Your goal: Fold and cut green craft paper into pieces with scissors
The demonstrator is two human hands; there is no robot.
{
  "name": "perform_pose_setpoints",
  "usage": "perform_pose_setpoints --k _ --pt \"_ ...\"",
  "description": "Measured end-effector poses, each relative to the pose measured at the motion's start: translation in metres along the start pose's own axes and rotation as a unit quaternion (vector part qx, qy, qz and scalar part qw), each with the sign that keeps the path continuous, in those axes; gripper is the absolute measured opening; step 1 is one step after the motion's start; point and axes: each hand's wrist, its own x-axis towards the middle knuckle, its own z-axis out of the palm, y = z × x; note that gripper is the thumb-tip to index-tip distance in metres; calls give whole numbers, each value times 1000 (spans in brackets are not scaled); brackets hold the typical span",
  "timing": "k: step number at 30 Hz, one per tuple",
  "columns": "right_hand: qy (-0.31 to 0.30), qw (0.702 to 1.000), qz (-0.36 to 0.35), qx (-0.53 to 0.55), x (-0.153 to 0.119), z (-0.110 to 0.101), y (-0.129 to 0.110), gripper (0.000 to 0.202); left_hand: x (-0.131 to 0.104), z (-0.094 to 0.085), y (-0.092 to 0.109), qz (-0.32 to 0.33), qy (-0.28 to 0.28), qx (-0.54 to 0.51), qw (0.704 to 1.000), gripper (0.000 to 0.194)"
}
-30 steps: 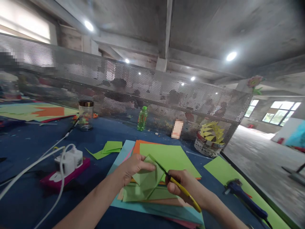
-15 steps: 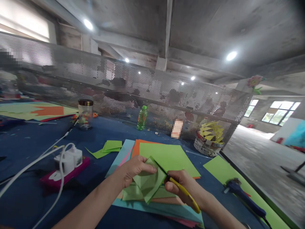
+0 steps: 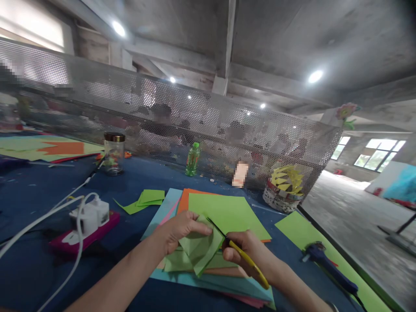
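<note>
My left hand [image 3: 186, 227] pinches a light green sheet of paper [image 3: 204, 252], thumb on top, above a stack of colored paper. My right hand [image 3: 243, 251] is wrapped round yellow-handled scissors [image 3: 249, 262]. Their dark blades lie along the top right edge of the held paper, close to my left thumb. Beneath both hands, the stack has a bright green sheet [image 3: 224, 212] on top, with orange, light blue and pink sheets showing at its sides. Left of the stack lie small green paper pieces [image 3: 151, 197].
A magenta power strip [image 3: 112, 219] with white chargers and cables sits at left. Behind stand a lidded clear jar [image 3: 114, 158], a green bottle [image 3: 192, 159] and a basket of yellow paper pieces [image 3: 282, 197]. A blue glue gun [image 3: 331, 266] rests at right. A perforated metal screen [image 3: 201, 112] borders the table.
The scissors' blades have shifted slightly along the edge of the held paper. Both hands keep their grips, and the whole view has moved a little.
</note>
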Motion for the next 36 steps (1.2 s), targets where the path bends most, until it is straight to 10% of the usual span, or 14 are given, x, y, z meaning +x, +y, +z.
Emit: perform_pose_setpoints --k 36 --pt "3 1000 0 7 0 9 -14 60 7 4 -19 -33 -41 26 998 20"
